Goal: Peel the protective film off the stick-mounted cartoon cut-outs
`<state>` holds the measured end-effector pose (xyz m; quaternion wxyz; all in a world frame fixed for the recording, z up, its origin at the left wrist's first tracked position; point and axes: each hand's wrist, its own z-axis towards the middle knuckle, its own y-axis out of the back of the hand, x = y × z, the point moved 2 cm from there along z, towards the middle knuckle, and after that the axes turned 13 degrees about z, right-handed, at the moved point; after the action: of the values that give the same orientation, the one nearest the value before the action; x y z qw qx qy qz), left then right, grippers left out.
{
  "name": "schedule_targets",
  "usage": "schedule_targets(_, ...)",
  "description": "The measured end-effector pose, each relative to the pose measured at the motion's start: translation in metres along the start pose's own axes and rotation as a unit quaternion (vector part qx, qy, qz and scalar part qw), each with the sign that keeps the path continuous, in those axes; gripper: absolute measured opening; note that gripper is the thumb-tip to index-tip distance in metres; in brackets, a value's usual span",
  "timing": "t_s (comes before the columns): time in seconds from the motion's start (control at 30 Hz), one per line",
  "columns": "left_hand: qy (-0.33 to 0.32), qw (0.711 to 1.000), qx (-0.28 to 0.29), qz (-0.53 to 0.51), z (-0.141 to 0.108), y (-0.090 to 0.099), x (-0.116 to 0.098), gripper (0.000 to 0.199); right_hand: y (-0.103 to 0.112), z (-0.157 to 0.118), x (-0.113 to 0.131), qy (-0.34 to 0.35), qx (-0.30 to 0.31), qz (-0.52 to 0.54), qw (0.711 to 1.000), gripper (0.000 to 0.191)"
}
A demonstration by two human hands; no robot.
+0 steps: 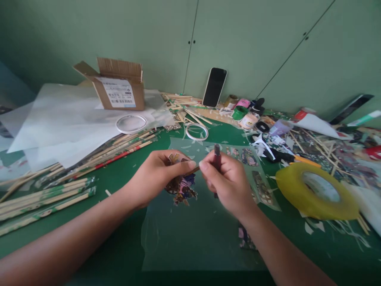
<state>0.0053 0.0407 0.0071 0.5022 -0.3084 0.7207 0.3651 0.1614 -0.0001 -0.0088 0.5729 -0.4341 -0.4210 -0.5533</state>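
My left hand [168, 172] is closed, pinching a colourful printed cutout [184, 184] with dark, purple and brown parts, which hangs below my fingers. Close beside it, my right hand [228, 178] is wrapped around a slim dark tool [217, 157], whose kind I cannot make out. The right thumb and forefinger meet at the cutout's edge, near the left thumb tip. Under both hands lies a clear plastic sheet [184, 242] on the green table. More printed pieces [250, 157] lie on clear film beyond my right hand, and another printed piece [246, 237] is partly behind my right forearm.
Wrapped wooden sticks [47, 198] lie at left, below an open cardboard box [119, 89] on white sheets. A phone [214, 87] leans on the wall. Tape rings [197, 132] lie mid-table. At right are a large yellow tape roll [288, 186], scraps, sticks and small jars [249, 120].
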Motion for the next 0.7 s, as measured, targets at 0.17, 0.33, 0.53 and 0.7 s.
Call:
schedule_targets(0.17, 0.003, 0.99, 0.134, -0.047, -0.002, -0.007, 0.001, 0.02, -0.003, -0.003, 0.001, 0.008, -0.001, 0.044, 0.999, 0.023)
schedule_targets(0.33, -0.012, 0.981, 0.196, -0.003, -0.008, 0.0, -0.006, 0.022, 0.001, -0.003, 0.007, 0.031, 0.019, -0.023, 0.999, 0.022)
schedule_targets(0.53, -0.058, 0.977, 0.197, 0.063, -0.01, 0.005, -0.012, 0.024, 0.004, -0.001, 0.009, 0.039, 0.086, -0.036, 0.995, 0.026)
schedule_targets(0.7, -0.056, 0.991, 0.106, 0.065, -0.007, -0.003, -0.008, 0.02, 0.002, -0.005, 0.008, 0.061, 0.074, -0.083, 0.992, 0.023)
